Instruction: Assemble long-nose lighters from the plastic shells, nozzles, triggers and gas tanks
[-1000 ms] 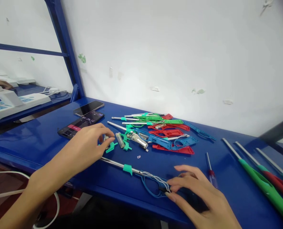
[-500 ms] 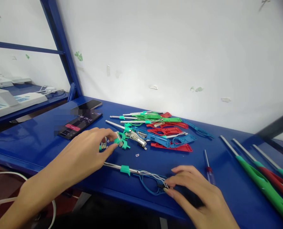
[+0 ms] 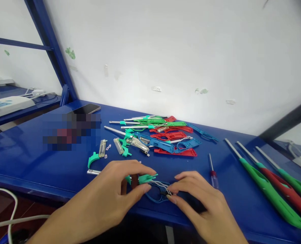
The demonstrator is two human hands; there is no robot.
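Note:
A teal plastic piece point(image 3: 148, 178) is pinched between the thumb and forefinger of my left hand point(image 3: 107, 196). It hovers over an opened blue lighter half point(image 3: 154, 199) near the table's front edge. The lighter's metal tube point(image 3: 93, 172) sticks out to the left from behind that hand. My right hand point(image 3: 203, 203) is closed on a small black part with white wires point(image 3: 168, 192) at the lighter's right end. Left of the pile lie a curved teal trigger point(image 3: 93, 158), a clear fuel tank point(image 3: 103, 148) and tiny pale bits point(image 3: 108, 147).
Behind my hands spreads a pile of red, green and blue lighter shells point(image 3: 163, 146) with metal tubes. A screwdriver point(image 3: 213, 174) lies right of my right hand. Whole long lighters point(image 3: 269, 186) rest at far right. Phones point(image 3: 85, 110), partly blurred, lie at back left.
My left hand has moved right and down from the loose parts to the lighter, carrying the teal piece. My right hand keeps its grip on the black part. The view has shifted slightly.

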